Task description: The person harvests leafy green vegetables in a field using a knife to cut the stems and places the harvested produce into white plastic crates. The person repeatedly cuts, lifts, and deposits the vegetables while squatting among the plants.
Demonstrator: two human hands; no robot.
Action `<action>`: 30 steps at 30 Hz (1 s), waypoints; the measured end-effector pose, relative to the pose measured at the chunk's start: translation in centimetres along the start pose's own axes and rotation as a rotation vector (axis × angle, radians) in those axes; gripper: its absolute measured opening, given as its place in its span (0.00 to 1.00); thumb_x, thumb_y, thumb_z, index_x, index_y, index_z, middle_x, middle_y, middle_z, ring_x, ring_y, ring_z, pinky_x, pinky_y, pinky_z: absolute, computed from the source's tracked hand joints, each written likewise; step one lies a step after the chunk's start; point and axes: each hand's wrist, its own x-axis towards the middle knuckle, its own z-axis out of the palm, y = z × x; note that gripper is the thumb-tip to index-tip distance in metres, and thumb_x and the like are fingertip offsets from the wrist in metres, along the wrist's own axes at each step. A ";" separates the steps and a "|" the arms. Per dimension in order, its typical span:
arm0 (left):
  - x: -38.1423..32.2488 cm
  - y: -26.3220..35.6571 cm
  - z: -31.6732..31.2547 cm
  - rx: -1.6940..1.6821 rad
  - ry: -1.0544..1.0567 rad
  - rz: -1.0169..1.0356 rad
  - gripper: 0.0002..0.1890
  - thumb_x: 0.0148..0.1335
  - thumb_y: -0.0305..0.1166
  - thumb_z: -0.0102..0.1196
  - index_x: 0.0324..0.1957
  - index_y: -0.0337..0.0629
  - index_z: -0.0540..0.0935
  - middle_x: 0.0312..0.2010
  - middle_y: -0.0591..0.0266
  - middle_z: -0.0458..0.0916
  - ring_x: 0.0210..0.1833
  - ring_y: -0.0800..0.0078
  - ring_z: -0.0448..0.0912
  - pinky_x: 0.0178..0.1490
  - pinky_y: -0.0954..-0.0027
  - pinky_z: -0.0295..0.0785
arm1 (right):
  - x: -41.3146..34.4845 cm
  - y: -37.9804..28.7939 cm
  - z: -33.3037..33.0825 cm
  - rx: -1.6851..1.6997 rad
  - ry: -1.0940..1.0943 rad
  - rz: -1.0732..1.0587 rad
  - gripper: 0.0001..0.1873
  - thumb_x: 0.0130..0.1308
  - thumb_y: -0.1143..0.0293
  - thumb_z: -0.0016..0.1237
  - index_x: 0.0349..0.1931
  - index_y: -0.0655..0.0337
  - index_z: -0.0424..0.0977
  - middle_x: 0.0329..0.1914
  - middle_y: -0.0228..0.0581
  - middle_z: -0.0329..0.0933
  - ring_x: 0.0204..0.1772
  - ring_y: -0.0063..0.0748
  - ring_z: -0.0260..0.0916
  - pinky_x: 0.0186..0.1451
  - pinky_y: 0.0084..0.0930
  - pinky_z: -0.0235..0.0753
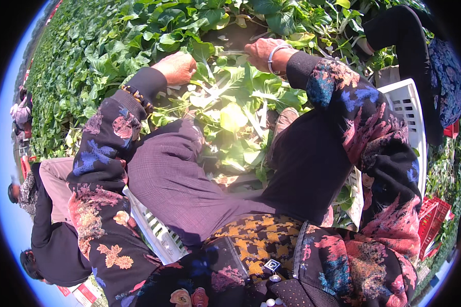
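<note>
Both hands reach out over a bed of leafy green vegetables. My left hand [178, 68] is curled, knuckles up, beside the green leaves [203, 50]; whether its fingers grip anything is hidden. My right hand [264, 53], with a bracelet at the wrist, has its fingers drawn together at the end of a thin pale stalk [232, 53]; the hold itself is not clear. Between and below the hands, loose leafy greens with white stalks [230, 86] lie on the ground between my legs, some yellowed and washed out by glare.
White plastic crates stand at the right [417, 115] and by my hip [157, 226]. A red crate [432, 226] lies farther right. Other people are close by: one in dark trousers [399, 34] at upper right, several at the left. Dense plants [80, 57] fill the upper left.
</note>
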 end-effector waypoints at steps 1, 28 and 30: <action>1.0 -0.5 1.4 0.060 0.002 -0.014 0.11 0.55 0.25 0.48 0.38 0.32 0.81 0.33 0.46 0.82 0.40 0.50 0.80 0.46 0.57 0.73 | -1.2 -0.2 0.8 -0.010 -0.041 0.000 0.14 0.64 0.58 0.41 0.40 0.58 0.72 0.30 0.49 0.78 0.37 0.52 0.78 0.37 0.45 0.76; 11.0 -17.8 13.0 0.641 0.472 0.099 0.25 0.50 0.30 0.52 0.54 0.38 0.75 0.34 0.58 0.76 0.48 0.64 0.69 0.50 0.67 0.63 | 20.3 -2.0 14.8 0.594 0.052 0.421 0.20 0.69 0.55 0.38 0.41 0.66 0.72 0.36 0.60 0.77 0.44 0.61 0.74 0.47 0.48 0.74; 10.9 -17.7 13.2 0.699 0.450 0.114 0.21 0.52 0.31 0.51 0.50 0.38 0.77 0.31 0.62 0.75 0.47 0.67 0.68 0.50 0.68 0.61 | 20.7 -2.4 15.9 0.632 0.032 0.530 0.19 0.67 0.57 0.39 0.44 0.65 0.72 0.41 0.60 0.76 0.47 0.59 0.74 0.50 0.47 0.74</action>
